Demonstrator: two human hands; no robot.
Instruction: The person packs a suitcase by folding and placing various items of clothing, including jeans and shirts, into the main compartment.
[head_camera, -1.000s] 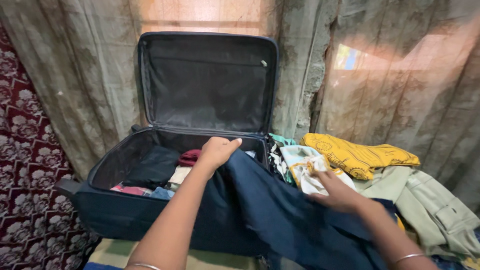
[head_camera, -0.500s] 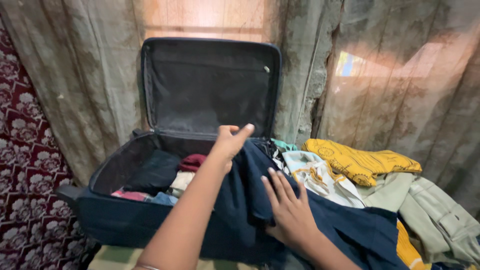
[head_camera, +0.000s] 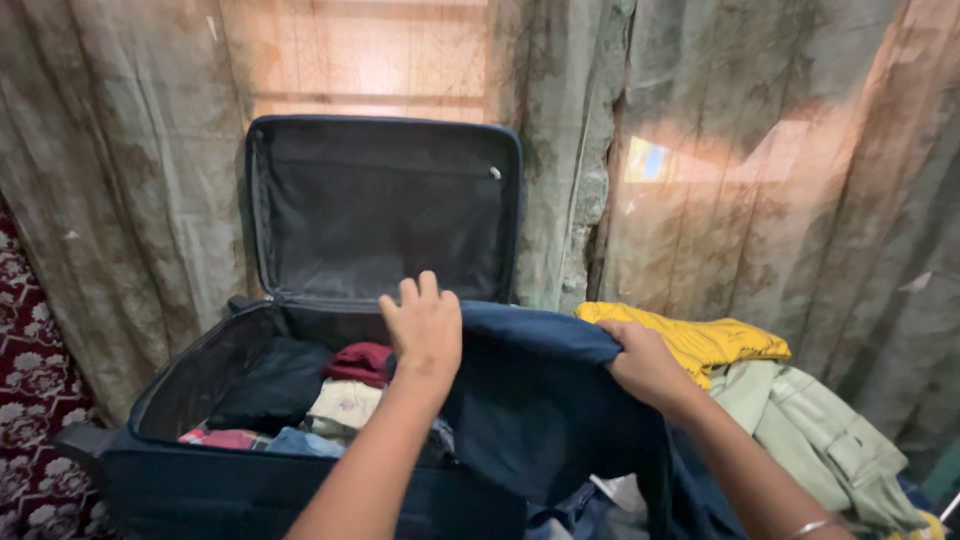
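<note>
Your left hand (head_camera: 425, 325) and right hand (head_camera: 640, 362) have fingers clamped on the dark blue cloth garment (head_camera: 540, 400), held over the open navy fabric suitcase (head_camera: 200, 470); folded clothes (head_camera: 340, 385) lie beneath, a yellow printed cloth (head_camera: 715, 342) just right

I count one open suitcase (head_camera: 200, 470), its lid standing upright. Inside it I see five folded pieces: one black (head_camera: 275, 385), one maroon (head_camera: 360, 362), one cream (head_camera: 343, 403), one red plaid (head_camera: 225, 438) and one blue denim (head_camera: 300, 442). I have two hands, my left hand (head_camera: 425, 325) and my right hand (head_camera: 640, 362), on one navy garment (head_camera: 540, 410). Beside the suitcase lie one yellow garment (head_camera: 705, 340) and one pale green garment (head_camera: 810, 430). One bangle (head_camera: 815, 524) shows on my right wrist.
</note>
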